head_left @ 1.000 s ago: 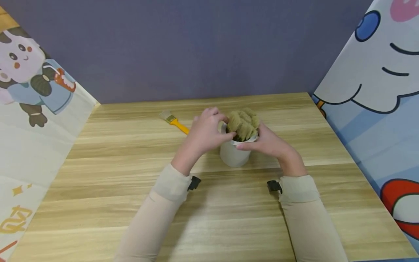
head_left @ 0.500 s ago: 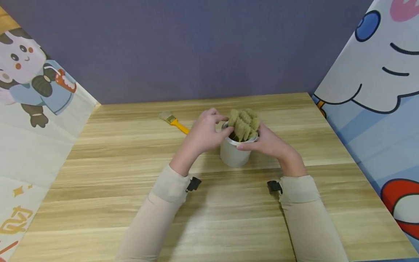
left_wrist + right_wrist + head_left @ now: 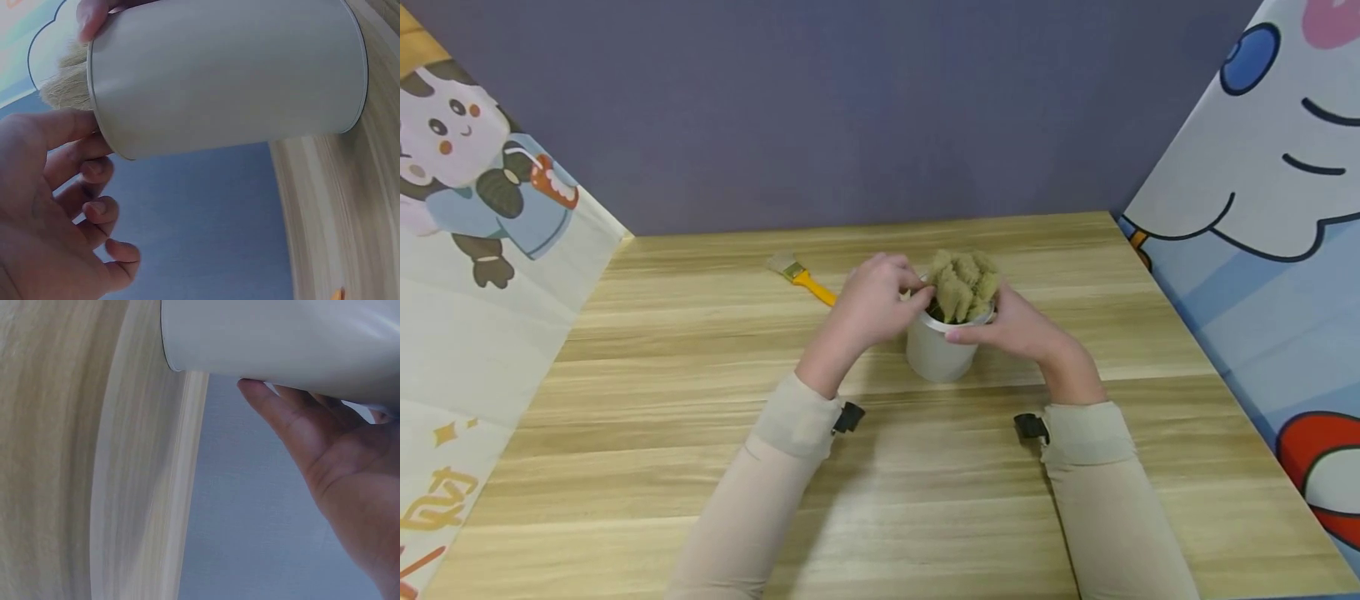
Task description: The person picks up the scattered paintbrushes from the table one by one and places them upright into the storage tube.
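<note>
A white cylindrical can (image 3: 940,354) stands upright on the table, with tan bristly tufts (image 3: 962,287) bulging above its rim. My right hand (image 3: 1018,329) grips the can near the top, thumb on the front of the rim and fingers round the far right side. From the left, my left hand (image 3: 876,304) reaches to the rim beside the tufts, its thumb and forefinger close together. In the left wrist view the left fingertips pass behind the rim of the can (image 3: 231,75), so what they touch is hidden. The other left fingers (image 3: 106,212) are curled.
A paintbrush (image 3: 805,279) with a yellow handle and pale bristles lies to the left of the can, its handle end behind my left hand. A dark blue panel (image 3: 865,117) stands along the table's back edge. Cartoon-printed panels flank the wood-grain table (image 3: 662,400).
My left thumb and forefinger, spread apart earlier, have come together at the rim. The tufts have shifted and loosened slightly. My right hand keeps its grip and the can stays in place.
</note>
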Action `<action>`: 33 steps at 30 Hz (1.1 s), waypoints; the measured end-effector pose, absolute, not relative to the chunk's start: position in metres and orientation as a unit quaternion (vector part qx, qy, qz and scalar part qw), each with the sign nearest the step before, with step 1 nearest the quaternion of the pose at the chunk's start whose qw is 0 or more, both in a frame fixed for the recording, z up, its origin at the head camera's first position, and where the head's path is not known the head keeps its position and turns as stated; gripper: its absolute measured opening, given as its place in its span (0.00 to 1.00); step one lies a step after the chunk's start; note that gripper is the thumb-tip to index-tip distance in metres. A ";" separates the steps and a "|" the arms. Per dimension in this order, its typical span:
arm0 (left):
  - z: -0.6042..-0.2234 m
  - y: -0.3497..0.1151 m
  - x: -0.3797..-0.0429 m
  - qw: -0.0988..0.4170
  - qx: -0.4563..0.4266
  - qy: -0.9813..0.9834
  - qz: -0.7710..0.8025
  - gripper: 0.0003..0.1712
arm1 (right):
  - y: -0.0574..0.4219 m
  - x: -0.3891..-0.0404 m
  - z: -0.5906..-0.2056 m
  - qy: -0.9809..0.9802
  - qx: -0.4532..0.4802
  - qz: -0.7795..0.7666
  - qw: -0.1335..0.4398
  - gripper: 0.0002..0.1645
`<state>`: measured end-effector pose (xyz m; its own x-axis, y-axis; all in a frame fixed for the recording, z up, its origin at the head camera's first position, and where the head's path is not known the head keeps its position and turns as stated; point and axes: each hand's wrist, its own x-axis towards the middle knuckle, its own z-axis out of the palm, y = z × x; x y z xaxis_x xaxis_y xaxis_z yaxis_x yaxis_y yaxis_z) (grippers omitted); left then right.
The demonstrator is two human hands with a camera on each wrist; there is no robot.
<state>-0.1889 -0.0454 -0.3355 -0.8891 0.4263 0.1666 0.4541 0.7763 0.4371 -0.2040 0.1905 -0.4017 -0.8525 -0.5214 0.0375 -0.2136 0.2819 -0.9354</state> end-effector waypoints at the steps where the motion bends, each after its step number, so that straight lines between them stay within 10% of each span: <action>1: -0.336 -0.045 -0.189 0.034 -0.236 -0.941 -0.240 0.17 | 0.191 -0.204 -0.402 0.788 -0.233 -0.552 0.140 0.53; 20: -0.333 -0.058 -0.191 -0.008 -0.203 -0.925 -0.320 0.22 | 0.192 -0.203 -0.404 0.788 -0.230 -0.555 0.138 0.55; 33: -0.337 -0.168 -0.256 -0.034 -0.134 -0.933 -0.332 0.18 | 0.194 -0.203 -0.402 0.804 -0.213 -0.536 0.147 0.61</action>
